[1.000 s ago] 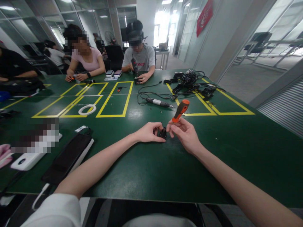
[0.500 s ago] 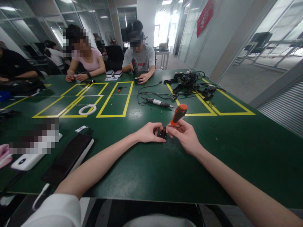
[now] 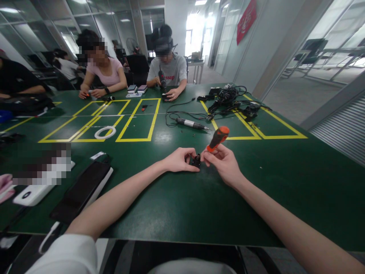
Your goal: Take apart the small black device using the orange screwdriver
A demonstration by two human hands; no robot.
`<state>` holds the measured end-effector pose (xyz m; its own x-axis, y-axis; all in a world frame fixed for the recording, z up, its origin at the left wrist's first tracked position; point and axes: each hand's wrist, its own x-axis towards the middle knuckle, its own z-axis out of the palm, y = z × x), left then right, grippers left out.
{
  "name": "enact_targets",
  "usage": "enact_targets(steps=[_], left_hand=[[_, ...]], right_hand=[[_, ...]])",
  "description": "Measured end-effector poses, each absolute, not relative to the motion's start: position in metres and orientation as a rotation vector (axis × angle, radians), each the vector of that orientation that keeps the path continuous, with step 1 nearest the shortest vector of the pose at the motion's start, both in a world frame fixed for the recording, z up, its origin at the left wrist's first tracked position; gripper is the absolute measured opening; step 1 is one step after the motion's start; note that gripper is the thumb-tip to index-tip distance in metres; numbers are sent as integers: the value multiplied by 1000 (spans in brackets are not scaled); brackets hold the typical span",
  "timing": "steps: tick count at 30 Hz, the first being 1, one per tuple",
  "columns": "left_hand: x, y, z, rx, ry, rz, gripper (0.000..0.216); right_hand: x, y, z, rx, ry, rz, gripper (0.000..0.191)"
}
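Note:
My left hand rests on the green table, its thumb and fingers closed around a small black part. That part stands on the tabletop, with a short round piece sticking up from it. Just to its right, my right hand grips a screwdriver with an orange and black handle. The handle points up and leans to the right. My fingers hide the screwdriver's lower end, so I cannot tell whether it touches the black part.
Beyond my hands lies a corded electric screwdriver. Tangled black cables sit at the back right. A white ring, a black phone-like device and a white power bank are on the left. Two co-workers sit opposite.
The screwdriver's handle has tipped a little further to the right in my right hand. My left hand and the black part have stayed in place.

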<state>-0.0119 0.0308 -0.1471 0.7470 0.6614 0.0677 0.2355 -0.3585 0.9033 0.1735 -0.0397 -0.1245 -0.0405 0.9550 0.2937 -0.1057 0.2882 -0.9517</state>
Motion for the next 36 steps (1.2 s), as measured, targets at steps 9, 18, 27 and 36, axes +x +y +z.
enact_targets(steps=[9,18,27,36], left_hand=[[-12,31,-146,1927,666,532,42],[-12,31,-145,1936,669,518,41],[-12,30,-144,1932,679,522,43],[-12,30,-143,1925,672,509,41]], right_hand=[[174,-38,-126,-863,-1279,1100,39],[174,-38,-125,-888,-1333,1041,41],[174,-39,-125,-895,-1267,1071,39],[174,-38,-126,-877,-1327,1099,44]])
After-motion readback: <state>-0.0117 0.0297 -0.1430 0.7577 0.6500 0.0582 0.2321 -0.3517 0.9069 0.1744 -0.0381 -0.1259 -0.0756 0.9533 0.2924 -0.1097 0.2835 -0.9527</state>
